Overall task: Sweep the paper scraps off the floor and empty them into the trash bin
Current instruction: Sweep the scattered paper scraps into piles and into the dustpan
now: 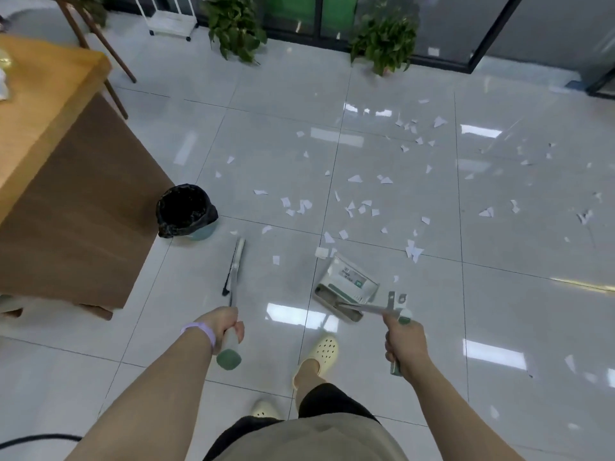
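Glossy pale grey floor tiles [399, 327] are gleaming under ceiling-light reflections, and torn white paper scraps [352, 207] are lying scattered across the middle and right of them. Left hand [224, 326] is curling tight around the white, green-capped handle of a slim black-bristled broom [235, 266], its head resting on the tiles. Right hand [404, 341] is gripping the metal handle of a white-and-green dustpan [347, 284], sitting among the nearest scraps. Black-lined round trash bin [186, 212] is standing beside the wooden table [50, 104].
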The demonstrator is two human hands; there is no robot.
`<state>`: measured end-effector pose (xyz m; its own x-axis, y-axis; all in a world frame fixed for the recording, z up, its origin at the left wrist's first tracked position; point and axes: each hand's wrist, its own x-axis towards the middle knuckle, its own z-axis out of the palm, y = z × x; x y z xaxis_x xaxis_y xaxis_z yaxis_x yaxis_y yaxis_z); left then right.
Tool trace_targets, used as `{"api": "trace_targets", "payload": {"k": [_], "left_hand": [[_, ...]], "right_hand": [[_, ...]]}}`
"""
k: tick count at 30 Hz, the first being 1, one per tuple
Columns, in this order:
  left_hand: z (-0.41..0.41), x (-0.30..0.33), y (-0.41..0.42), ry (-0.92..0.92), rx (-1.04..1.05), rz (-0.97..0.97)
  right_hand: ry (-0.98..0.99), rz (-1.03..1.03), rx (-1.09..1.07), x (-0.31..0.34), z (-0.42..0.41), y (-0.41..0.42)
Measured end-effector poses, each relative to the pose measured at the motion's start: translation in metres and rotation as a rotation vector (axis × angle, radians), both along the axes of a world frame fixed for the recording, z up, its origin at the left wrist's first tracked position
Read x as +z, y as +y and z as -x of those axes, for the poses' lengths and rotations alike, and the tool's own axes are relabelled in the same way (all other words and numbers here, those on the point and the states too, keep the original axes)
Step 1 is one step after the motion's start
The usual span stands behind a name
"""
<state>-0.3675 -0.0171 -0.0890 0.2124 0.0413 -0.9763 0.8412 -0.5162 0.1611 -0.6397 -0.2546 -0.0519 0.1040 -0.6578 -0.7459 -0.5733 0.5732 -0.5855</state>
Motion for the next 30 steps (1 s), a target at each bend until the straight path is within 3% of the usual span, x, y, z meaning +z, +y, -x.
{"api": "trace_targets", "payload": {"k": [7, 11, 18, 25, 30], "left_hand": [[0.017, -0.008, -0.108, 0.172, -0.214, 0.015], [0.016, -0.012, -0.155, 0.266, -0.236, 0.031], [0.015, -0.013, -0.221, 0.411, -0.230, 0.093], [-0.066, 0.007, -0.208, 0.509, -0.103, 0.140], [-0.132, 0.029, -0.169, 0.336, -0.127, 0.068]], "right_hand": [[0.123, -0.016, 0.062, -0.024, -0.002, -0.039], [0.219, -0.054, 0.152, -0.034, -0.003, -0.050], [0.229, -0.092, 0.115, -0.025, -0.010, -0.079], [0.276, -0.060, 0.140, -0.022, -0.025, -0.081], [0.348, -0.010, 0.147, -0.020, -0.040, -0.092]]}}
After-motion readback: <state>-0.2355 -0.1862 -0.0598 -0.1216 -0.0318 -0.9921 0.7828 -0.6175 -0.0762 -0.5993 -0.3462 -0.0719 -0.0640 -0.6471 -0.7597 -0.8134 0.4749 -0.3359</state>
